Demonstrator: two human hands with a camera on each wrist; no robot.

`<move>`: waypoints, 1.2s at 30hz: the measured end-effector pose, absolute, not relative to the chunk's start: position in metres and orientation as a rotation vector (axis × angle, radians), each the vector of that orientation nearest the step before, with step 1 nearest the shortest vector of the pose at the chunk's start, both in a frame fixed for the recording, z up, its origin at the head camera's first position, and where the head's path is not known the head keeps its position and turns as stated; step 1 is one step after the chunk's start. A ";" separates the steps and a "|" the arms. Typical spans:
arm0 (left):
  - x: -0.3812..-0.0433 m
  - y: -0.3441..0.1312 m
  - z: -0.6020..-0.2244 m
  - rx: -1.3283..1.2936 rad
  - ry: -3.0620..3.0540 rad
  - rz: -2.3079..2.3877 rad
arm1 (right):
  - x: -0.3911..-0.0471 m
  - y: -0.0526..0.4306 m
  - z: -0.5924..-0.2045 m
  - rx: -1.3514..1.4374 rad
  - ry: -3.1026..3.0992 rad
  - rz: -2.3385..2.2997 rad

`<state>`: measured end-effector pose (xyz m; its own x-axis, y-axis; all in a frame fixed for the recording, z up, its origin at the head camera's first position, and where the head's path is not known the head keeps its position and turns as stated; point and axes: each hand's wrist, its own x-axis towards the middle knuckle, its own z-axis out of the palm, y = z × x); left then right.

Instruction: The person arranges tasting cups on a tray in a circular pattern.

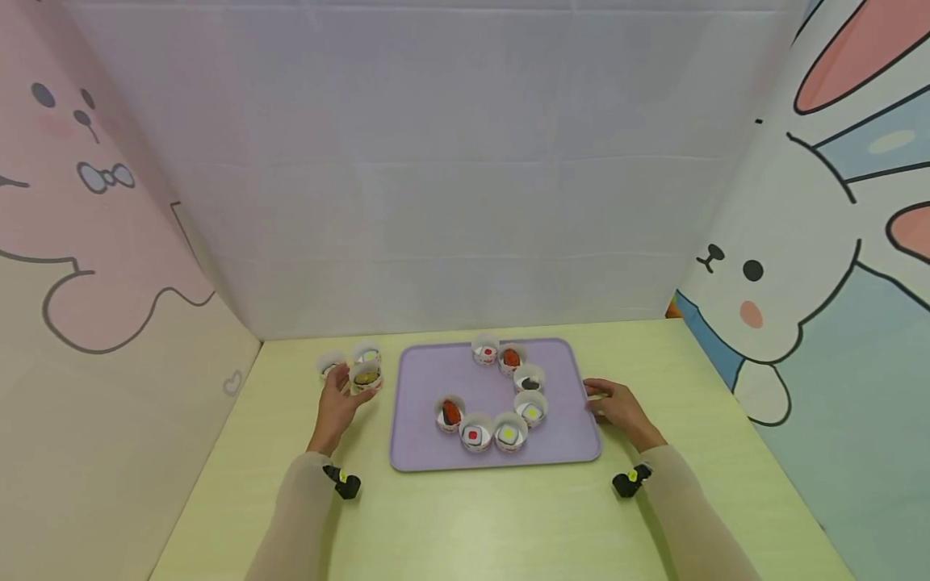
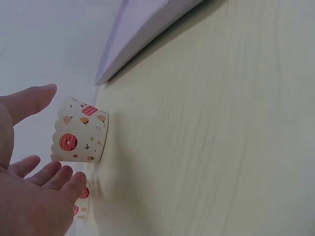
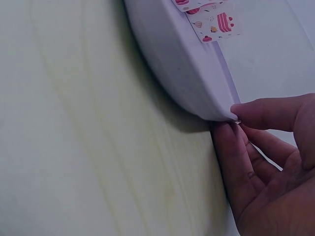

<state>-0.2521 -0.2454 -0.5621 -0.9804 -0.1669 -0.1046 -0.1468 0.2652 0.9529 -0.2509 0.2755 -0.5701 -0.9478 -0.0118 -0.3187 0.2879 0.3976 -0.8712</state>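
My left hand (image 1: 340, 410) reaches to a patterned paper baking cup (image 1: 366, 378) on the table, its thumb and fingers spread on either side of it. In the left wrist view that cup (image 2: 81, 130), printed with donuts, stands on the table between thumb and fingers. Two more paper cups stand close by, one (image 1: 366, 353) behind and one (image 1: 330, 363) partly hidden by the fingers. My right hand (image 1: 617, 407) pinches the right rim of a lilac tray (image 1: 436, 371), thumb on top and fingers beneath, as the right wrist view shows.
Several paper cups with small sushi-like pieces stand on the tray in a curve, among them one (image 1: 450, 413) with an orange-red piece and one (image 1: 485, 350) at the back. A white curtain (image 1: 465, 202) closes the table's far side; printed panels flank it.
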 end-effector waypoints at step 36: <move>-0.265 -0.233 -0.583 0.397 -2.533 -1.657 | -0.247 0.274 -0.567 0.202 2.392 -1.575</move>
